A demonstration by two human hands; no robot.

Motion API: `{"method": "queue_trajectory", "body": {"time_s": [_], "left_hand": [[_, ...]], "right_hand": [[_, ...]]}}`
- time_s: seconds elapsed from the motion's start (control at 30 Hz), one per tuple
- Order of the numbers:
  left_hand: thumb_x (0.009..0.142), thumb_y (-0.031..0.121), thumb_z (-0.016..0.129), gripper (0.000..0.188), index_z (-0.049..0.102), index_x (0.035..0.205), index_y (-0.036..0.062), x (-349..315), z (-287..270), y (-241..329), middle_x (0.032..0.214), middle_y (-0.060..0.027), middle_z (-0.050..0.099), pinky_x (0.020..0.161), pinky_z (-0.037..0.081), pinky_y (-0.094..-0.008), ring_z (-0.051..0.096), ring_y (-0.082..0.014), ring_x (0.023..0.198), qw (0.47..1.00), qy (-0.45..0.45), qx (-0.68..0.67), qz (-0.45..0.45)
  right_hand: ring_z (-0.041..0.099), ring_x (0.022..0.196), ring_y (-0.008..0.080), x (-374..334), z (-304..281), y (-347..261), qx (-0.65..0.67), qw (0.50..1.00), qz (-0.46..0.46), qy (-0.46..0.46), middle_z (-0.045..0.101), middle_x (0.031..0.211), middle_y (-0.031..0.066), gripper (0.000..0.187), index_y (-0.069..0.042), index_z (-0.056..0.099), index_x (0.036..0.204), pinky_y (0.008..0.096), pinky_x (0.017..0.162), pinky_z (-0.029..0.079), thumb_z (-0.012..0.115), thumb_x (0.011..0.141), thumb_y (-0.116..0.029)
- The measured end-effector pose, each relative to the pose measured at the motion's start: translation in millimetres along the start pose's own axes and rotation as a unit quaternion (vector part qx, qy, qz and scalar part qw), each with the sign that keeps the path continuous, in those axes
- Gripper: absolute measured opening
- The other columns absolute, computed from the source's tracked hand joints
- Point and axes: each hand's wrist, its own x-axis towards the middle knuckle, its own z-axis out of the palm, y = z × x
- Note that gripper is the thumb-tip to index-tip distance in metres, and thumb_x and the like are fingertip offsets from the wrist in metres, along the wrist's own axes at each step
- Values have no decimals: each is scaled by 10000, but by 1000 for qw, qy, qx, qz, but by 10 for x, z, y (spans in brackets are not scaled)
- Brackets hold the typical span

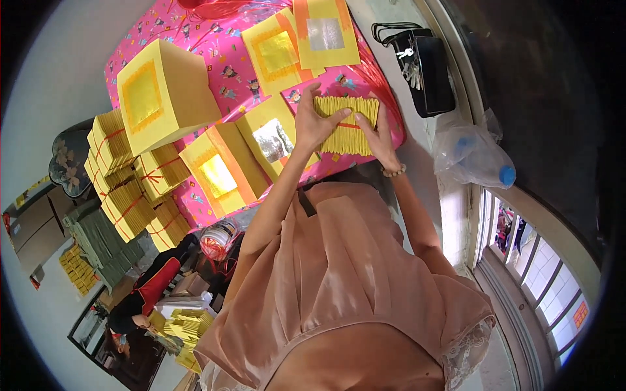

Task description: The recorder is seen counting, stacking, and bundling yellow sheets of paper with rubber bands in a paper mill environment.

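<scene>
Both hands grip a bundle of folded yellow paper (345, 140) over the near right part of the pink-covered table. A thin red string crosses the middle of the bundle. My left hand (316, 124) wraps its left side, with the thumb pressed on top. From the right, my right hand (380, 138) holds the other side, its thumb also on the folds. Just beyond lie flat yellow sheets with a silver square (326, 34) and a gold square (277, 53). Left of my left hand are more sheets with a silver patch (272, 140).
A tall stack of yellow paper (186, 94) stands at the left, beside tied bundles (120, 202). Red strings (385, 85) hang along the table's right edge. A black pouch (433, 78) and a bagged bottle (479, 159) lie right. Another person (153, 287) is at lower left.
</scene>
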Motion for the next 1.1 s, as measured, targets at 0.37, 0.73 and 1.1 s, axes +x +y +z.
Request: {"method": "queue_trajectory", "body": {"time_s": [0.37,0.73,1.1], "left_hand": [[810,332,760,894,250,1457,-17,-102,-42,-246,1417,-225,383,1074,339,-380,391,-272,1321,989,55,-134,-36],[792,752,524,1080,132,1520,57,-276,40,-490,1422,-245,409,1113,295,-384,353,-320,1363,929,-112,-256,-241],[894,663,446,845,263,1475,78,-1157,-752,-672,1491,-120,352,1115,333,-439,386,-259,1347,748,23,-656,-91]], "right_hand": [[401,1321,222,32,-176,315,138,988,67,-9,392,1451,100,652,-58,277,1477,369,1087,307,293,1012,-514],[462,1270,201,-209,-223,1020,167,965,198,-42,408,1435,66,552,-81,293,1461,367,1019,414,309,1033,-428],[296,1360,316,-426,772,-1239,-261,930,-233,-116,342,1447,154,496,-23,383,1396,444,1111,239,466,980,-279]]}}
